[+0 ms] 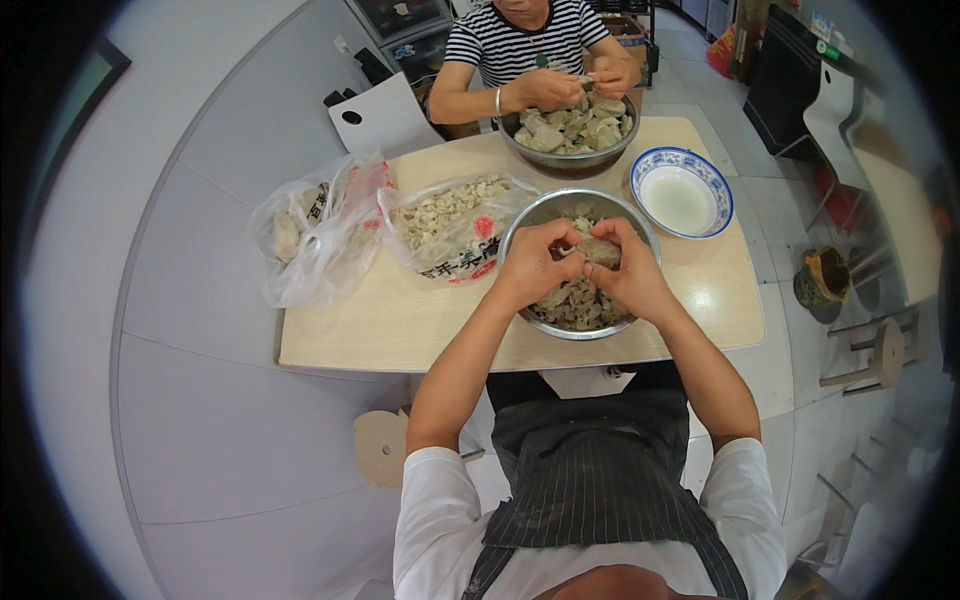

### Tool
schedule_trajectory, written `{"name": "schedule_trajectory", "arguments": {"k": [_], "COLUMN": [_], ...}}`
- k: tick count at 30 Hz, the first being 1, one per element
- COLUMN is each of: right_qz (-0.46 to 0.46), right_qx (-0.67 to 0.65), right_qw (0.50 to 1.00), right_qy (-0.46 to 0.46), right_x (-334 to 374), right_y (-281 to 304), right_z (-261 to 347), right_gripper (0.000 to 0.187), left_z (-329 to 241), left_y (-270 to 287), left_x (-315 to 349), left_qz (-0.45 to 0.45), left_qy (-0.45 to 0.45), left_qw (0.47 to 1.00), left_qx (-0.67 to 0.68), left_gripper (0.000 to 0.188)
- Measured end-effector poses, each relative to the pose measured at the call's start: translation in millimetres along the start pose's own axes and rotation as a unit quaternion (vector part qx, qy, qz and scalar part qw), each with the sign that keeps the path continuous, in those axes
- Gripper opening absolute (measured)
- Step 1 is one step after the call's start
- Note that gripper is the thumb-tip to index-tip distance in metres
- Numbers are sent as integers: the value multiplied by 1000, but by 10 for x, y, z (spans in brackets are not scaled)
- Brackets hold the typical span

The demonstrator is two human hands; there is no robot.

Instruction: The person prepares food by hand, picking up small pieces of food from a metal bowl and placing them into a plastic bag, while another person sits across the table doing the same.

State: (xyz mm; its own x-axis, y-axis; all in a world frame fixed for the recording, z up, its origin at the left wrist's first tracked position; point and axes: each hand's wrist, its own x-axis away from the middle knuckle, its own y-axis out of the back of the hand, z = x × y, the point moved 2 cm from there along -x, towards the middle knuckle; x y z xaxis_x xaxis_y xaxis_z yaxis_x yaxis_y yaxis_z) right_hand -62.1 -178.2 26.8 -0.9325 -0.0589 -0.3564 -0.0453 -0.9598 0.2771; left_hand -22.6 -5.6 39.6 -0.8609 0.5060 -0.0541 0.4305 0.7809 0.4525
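Both of my hands are over a steel bowl (pixel 650 225) at the table's near side. The bowl holds a heap of soft, ragged greyish-beige pieces (pixel 575 303). My left hand (pixel 536 262) pinches the left edge of a larger pale, thin-looking clump (pixel 600 252) between thumb and fingers. From the other side my right hand (pixel 638 272) grips the same clump, its thumb close to the left thumb. Fingers partly cover the clump, so its kind is hard to make out.
Opposite, a person in a striped top (pixel 525 45) handles pale pieces above a second metal bowl (pixel 570 160). A blue-rimmed dish (pixel 712 222) of cloudy liquid stands at the right. Plastic bags of pale pieces (pixel 445 215) and other contents (pixel 290 235) lie left. A stool (pixel 380 450) stands below.
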Motion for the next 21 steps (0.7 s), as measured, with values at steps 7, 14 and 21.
{"name": "schedule_trajectory", "arguments": {"k": [7, 14, 21], "right_qz": [57, 86, 56], "right_qx": [48, 39, 22], "right_qw": [996, 994, 996], "right_qy": [-46, -61, -67], "right_x": [-6, 17, -26], "right_y": [115, 102, 31], "right_z": [109, 131, -25], "right_gripper": [38, 35, 28], "left_z": [7, 6, -40], "left_y": [-26, -37, -4], "left_x": [8, 46, -10], "left_qz": [-26, -59, -136], "left_qy": [-73, -50, -50], "left_qw": [995, 996, 987], "left_qx": [55, -32, -73], "left_gripper": [21, 14, 9]}}
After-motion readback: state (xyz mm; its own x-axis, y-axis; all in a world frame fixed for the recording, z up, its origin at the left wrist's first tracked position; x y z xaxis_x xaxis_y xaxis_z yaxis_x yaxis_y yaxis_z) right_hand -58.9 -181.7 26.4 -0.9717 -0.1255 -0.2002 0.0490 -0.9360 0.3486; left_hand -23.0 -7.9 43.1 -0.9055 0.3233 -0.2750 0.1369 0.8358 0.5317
